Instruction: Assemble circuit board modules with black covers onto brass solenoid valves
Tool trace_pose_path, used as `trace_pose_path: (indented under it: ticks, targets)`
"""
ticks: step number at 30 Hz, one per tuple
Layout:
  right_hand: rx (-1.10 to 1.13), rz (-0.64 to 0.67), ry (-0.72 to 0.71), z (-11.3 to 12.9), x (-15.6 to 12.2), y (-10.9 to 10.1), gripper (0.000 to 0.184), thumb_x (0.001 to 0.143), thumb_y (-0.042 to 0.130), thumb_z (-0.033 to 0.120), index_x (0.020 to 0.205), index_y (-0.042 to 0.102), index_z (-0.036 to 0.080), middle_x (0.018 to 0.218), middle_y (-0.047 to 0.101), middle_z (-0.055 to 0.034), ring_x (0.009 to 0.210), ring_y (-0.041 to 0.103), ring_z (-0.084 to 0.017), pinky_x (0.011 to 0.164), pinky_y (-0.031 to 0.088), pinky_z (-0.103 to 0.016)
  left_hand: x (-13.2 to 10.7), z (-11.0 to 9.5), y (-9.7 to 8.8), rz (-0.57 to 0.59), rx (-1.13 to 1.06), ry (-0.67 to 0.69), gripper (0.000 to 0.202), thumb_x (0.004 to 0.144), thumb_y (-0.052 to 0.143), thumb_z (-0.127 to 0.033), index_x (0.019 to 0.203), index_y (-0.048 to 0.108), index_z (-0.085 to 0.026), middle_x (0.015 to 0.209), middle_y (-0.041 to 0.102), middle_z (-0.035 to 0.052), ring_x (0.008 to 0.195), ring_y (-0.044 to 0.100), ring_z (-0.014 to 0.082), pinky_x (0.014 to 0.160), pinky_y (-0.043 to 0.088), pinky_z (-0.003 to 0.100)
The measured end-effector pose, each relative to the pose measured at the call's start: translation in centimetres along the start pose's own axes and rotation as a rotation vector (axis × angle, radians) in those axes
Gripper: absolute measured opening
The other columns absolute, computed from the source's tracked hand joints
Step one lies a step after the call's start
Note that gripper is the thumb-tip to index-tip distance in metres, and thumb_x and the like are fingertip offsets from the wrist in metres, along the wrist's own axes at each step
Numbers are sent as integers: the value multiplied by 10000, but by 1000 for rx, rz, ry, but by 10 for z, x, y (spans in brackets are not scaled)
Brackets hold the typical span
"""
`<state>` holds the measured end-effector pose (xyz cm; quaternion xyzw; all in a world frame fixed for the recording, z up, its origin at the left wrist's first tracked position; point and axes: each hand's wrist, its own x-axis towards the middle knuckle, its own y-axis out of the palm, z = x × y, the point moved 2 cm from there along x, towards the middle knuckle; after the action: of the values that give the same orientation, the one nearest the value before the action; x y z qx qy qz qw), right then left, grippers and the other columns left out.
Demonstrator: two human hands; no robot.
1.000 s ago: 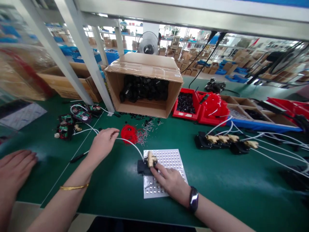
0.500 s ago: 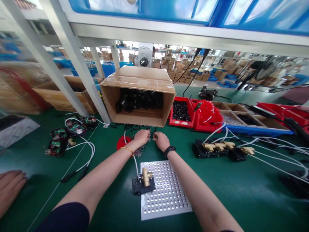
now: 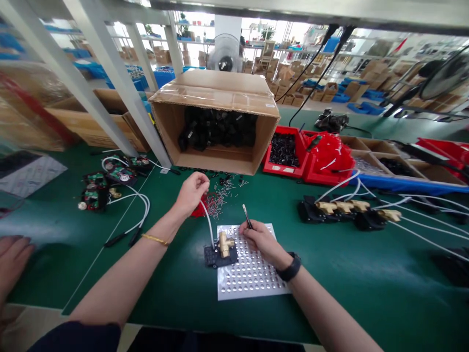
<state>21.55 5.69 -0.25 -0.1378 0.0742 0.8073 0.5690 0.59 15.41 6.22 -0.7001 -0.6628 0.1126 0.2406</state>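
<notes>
My left hand point(image 3: 191, 191) is closed in a pinch on a white cable point(image 3: 209, 224) that runs down to a brass valve part point(image 3: 224, 243) on a black base. That part rests at the left edge of a perforated metal plate point(image 3: 252, 274). Over the plate's top edge my right hand point(image 3: 261, 238) is closed on a thin dark tool point(image 3: 246, 215) like tweezers, its tip pointing up and away. A pile of small metal pins point(image 3: 223, 193) and a red bundle point(image 3: 200, 208) lie just beyond my left hand.
An open cardboard box point(image 3: 216, 122) of black parts lies on its side behind the pins. Red bins point(image 3: 284, 154) sit to its right. Brass valves with white cables point(image 3: 348, 210) lie at right, circuit boards point(image 3: 106, 183) at left. Another person's hand point(image 3: 12, 256) rests at the far left.
Both hands pulled back from the pin pile. My right hand now holds the thin tool over the plate, and my left hand has lifted the white cable near the red bundle.
</notes>
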Motion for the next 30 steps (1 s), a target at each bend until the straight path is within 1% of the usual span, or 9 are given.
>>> trace_pose_path:
  ticks: [2, 5, 7, 9, 13, 19, 24, 27, 30]
  targets:
    - [133, 32, 41, -3, -9, 10, 112, 792, 439, 275, 830, 484, 179, 506, 288, 99, 378, 227, -63, 358, 180, -192, -37, 4, -14, -101, -276, -107, 262, 778, 512, -262, 995, 502, -117, 743, 561, 10, 630, 535, 101, 620, 452, 232]
    - [-32, -67, -107, 2, -11, 14, 150, 765, 511, 257, 889, 510, 172, 686, 488, 33, 529, 423, -82, 477, 342, -209, -96, 19, -18, -205, -590, -412, 344, 653, 682, -276, 925, 568, -98, 691, 592, 10, 611, 543, 103, 612, 444, 224]
    - [-197, -117, -194, 5, -10, 14, 127, 753, 526, 217, 869, 535, 168, 796, 555, -11, 699, 506, -124, 622, 403, -250, -127, 29, -10, -173, -625, -574, 350, 613, 727, -276, 878, 588, -92, 680, 626, 31, 614, 567, 119, 624, 450, 237]
    - [-303, -137, -192, 3, -8, 14, 87, 755, 525, 199, 831, 552, 168, 771, 582, -15, 712, 522, -144, 648, 406, -272, -143, 35, 3, -105, -655, -630, 321, 619, 730, -288, 842, 597, -98, 694, 649, 48, 620, 581, 128, 636, 454, 245]
    - [-294, -134, -202, 2, -6, 15, 74, 758, 538, 176, 820, 577, 167, 801, 633, -22, 739, 566, -155, 682, 426, -281, -144, 40, 22, 12, -605, -562, 226, 652, 701, -287, 780, 620, -118, 709, 651, 32, 629, 568, 112, 617, 430, 213]
    - [-446, -142, -253, 7, -8, 20, 136, 753, 525, 92, 807, 627, 164, 766, 664, -30, 699, 593, -157, 646, 430, -271, -133, 38, 23, 216, -377, -429, 97, 657, 606, -206, 711, 648, -137, 671, 623, 24, 623, 556, 134, 590, 418, 226]
    - [-469, -149, -306, 7, -13, 14, 120, 779, 543, 125, 811, 647, 174, 817, 684, -48, 769, 620, -181, 716, 458, -302, -133, 40, 22, 169, -259, -233, 211, 641, 471, -99, 730, 652, -161, 780, 617, 35, 743, 575, 153, 650, 432, 231]
    - [-455, -144, -270, 5, -15, 11, 111, 762, 559, 129, 803, 649, 181, 823, 687, -44, 781, 626, -187, 746, 472, -321, -128, 43, 24, 177, -248, -261, 144, 691, 513, -167, 748, 645, -161, 751, 625, 34, 722, 575, 160, 663, 441, 244]
    - [-514, -128, -327, 1, -16, 12, 140, 772, 530, 114, 825, 643, 179, 833, 684, -51, 781, 628, -183, 727, 486, -312, -119, 39, 25, 219, -234, -263, 100, 702, 574, -228, 712, 644, -157, 720, 617, 31, 697, 568, 162, 663, 440, 250]
